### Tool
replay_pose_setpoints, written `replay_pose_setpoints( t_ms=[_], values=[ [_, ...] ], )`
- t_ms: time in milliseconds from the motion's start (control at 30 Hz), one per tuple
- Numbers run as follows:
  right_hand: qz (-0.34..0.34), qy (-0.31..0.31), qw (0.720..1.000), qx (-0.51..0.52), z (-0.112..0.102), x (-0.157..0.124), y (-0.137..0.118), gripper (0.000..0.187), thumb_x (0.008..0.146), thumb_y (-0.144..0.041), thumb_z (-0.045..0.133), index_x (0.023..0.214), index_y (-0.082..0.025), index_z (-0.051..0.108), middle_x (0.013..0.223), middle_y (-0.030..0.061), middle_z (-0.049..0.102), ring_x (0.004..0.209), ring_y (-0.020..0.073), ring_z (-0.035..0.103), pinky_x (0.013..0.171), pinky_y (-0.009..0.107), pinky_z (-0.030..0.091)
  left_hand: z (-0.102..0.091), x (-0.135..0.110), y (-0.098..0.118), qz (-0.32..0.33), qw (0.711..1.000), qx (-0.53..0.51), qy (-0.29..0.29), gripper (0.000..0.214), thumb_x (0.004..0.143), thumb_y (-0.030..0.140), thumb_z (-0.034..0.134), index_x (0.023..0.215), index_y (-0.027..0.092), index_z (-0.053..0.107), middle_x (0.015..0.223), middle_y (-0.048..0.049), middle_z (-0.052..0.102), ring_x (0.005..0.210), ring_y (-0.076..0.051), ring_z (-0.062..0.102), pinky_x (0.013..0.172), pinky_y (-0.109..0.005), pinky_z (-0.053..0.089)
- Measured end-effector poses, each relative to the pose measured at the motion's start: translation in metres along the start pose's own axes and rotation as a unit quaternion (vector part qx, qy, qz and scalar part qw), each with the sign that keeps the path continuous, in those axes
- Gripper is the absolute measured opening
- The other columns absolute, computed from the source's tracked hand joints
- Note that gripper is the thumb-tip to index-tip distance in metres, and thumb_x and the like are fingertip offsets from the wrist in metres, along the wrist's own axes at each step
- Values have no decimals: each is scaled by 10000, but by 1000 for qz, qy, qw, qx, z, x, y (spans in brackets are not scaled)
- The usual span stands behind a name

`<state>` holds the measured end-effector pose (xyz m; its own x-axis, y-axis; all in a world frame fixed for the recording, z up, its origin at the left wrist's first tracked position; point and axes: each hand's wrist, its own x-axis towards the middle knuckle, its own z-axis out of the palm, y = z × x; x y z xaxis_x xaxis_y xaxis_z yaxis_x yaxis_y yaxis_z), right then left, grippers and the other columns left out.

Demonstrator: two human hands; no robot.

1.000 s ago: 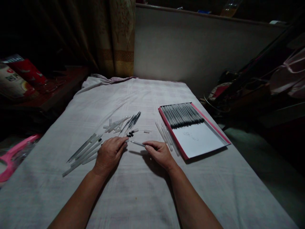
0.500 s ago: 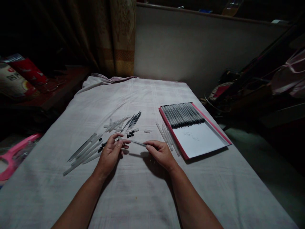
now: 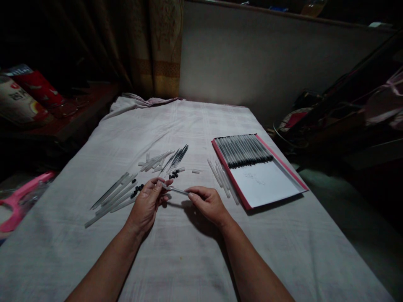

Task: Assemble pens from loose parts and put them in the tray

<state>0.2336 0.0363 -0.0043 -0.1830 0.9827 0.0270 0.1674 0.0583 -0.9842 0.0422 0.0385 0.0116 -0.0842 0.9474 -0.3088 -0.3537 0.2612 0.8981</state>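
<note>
My right hand [image 3: 209, 204] pinches the rear of a clear pen [image 3: 179, 191] that points left. Between thumb and forefinger, my left hand [image 3: 149, 201] grips a small pale pen cap [image 3: 164, 186]. The pen's front end meets the cap; how far it goes in I cannot make out. Just beyond my hands lie dark ink refills [image 3: 176, 158], black end plugs [image 3: 174, 175] and clear caps [image 3: 156, 160]. Several pen barrels [image 3: 115, 199] are spread left of my left hand, with more black plugs [image 3: 136, 191] beside them.
A red-edged box [image 3: 270, 195] at the right holds a row of pens [image 3: 244, 149]. Clear tubes [image 3: 223, 178] lie along its left side. The white cloth [image 3: 176, 260] covers the table. Pink scissors [image 3: 19, 201] and a red can-like container [image 3: 39, 86] are at the left.
My right hand has moved slightly left, bringing the pen to the cap in my left hand; the gap between them has closed. The camera view has shifted a little.
</note>
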Motion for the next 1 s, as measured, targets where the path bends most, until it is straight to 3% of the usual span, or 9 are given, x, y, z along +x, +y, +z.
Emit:
replay_pose_setpoints(
  t_ms=[200,300,433,567,667,800,1000],
  values=[
    [7,-2,1000,-7,3,-1,1,281,827,-344,604,936,-160,785,698,27,704,619,150,618,608,258,497,0,-2,-5,4,1000,9,-11,529,652,517,825,995,205,570,988,-59,747,537,-86,607,498,-202,466],
    [-2,-12,1000,-11,6,-2,-1,270,830,-333,624,974,-165,779,779,40,738,700,172,666,668,273,519,2,-3,-7,19,999,32,-11,534,676,541,803,1040,203,605,979,-49,747,533,-71,585,521,-199,473],
    [-20,-15,999,-30,10,-4,-3,262,860,-319,594,969,-174,782,826,48,759,751,187,691,701,280,525,2,-2,-7,33,999,41,9,492,639,547,827,930,176,685,900,-29,729,588,-71,582,555,-186,479],
    [-30,-7,999,-38,12,-4,-4,273,869,-324,579,953,-170,789,782,53,752,711,188,685,670,274,515,-2,2,-4,-17,1000,19,6,501,540,508,893,862,164,720,689,16,659,550,-73,567,534,-178,460],
    [-39,-13,998,-45,13,-4,-5,273,877,-317,559,900,-171,788,734,49,730,665,179,662,639,266,496,-6,4,-4,-48,999,2,15,531,466,502,923,824,163,724,701,13,671,568,-84,590,560,-187,482],
    [-48,-22,997,-63,14,-4,-5,285,884,-307,534,811,-165,770,638,26,658,588,149,589,581,242,443,-9,4,-5,-73,997,9,12,527,481,509,920,828,160,730,665,9,668,601,-91,604,573,-169,470],
    [-51,-36,996,-64,15,-5,-5,276,895,-278,518,772,-160,735,600,-2,580,570,123,535,578,229,394,-7,3,-3,-65,997,26,15,533,462,512,923,806,155,727,655,12,661,585,-90,587,557,-176,459]
  ],
)
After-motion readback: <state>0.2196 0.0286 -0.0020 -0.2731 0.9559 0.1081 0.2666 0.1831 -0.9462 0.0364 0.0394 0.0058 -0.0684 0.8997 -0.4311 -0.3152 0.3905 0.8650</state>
